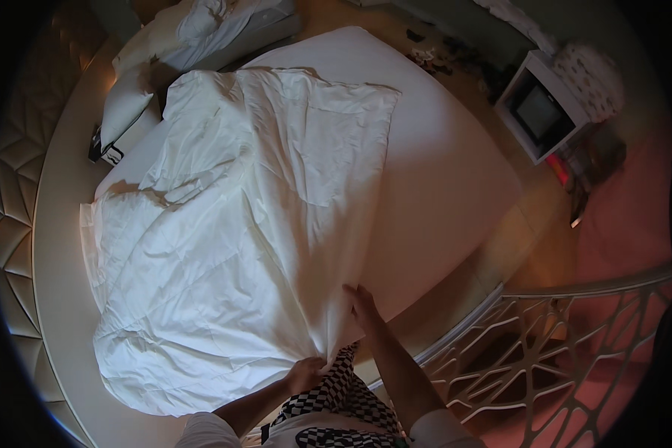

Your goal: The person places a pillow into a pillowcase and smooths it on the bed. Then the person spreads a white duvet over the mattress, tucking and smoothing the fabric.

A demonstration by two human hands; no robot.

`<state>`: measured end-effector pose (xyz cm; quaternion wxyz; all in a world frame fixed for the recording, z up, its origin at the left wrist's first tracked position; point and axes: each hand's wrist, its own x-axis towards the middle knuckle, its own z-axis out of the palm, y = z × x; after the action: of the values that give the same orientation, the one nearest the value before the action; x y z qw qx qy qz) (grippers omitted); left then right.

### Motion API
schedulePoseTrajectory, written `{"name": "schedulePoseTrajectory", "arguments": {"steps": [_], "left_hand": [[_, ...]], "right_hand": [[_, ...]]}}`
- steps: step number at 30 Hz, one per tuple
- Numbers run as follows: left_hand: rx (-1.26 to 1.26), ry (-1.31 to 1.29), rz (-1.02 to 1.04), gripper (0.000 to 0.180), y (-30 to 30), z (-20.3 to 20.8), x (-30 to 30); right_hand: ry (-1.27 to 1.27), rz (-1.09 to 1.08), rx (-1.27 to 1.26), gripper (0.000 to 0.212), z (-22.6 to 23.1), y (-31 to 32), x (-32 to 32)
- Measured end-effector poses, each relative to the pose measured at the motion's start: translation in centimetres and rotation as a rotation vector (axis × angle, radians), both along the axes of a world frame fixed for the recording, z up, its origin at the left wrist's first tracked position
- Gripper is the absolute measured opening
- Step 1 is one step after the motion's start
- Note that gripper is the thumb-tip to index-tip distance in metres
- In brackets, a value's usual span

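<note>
A large white duvet (201,276), creased and rumpled, covers the left and middle of a bed with a smooth white sheet (440,187). At its near end my left hand (306,375) is closed on the duvet's edge, and long folds run together toward it. My right hand (361,308) is at the duvet's right-hand edge, farther from me than the left. Its thumb and forefinger look apart, with the fingertips over the white cloth. The undersides of both hands are hidden.
A padded headboard (15,216) curves along the left. White pillows and bedding (131,101) are heaped at the far left. A white-framed cabinet with a dark front (541,108) stands at the far right. A pale lattice railing (530,358) runs along the near right.
</note>
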<state>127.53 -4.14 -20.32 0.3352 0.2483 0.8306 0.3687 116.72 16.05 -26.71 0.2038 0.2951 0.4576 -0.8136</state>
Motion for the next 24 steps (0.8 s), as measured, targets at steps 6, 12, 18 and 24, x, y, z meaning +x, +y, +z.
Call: {"name": "schedulePoseTrajectory", "arguments": {"steps": [6,12,18,24], "left_hand": [[-0.155,-0.144,-0.246,0.04,0.2,1.0,-1.6],[-0.365,0.035,-0.052,0.034,6.5,3.9,-9.9],[0.076,0.513,0.396,0.043,19.9,4.0,-20.5],[-0.828,0.422,0.251,0.06,32.1,-2.9,-20.9]], "right_hand": [[0.012,-0.205,0.228,0.031,0.9,2.4,-9.9],[0.125,-0.076,0.828,0.008,0.5,9.2,-11.0],[0.365,-0.012,1.013,0.021,4.6,11.9,-2.9],[0.336,0.185,0.85,0.02,6.0,14.8,3.7]]}}
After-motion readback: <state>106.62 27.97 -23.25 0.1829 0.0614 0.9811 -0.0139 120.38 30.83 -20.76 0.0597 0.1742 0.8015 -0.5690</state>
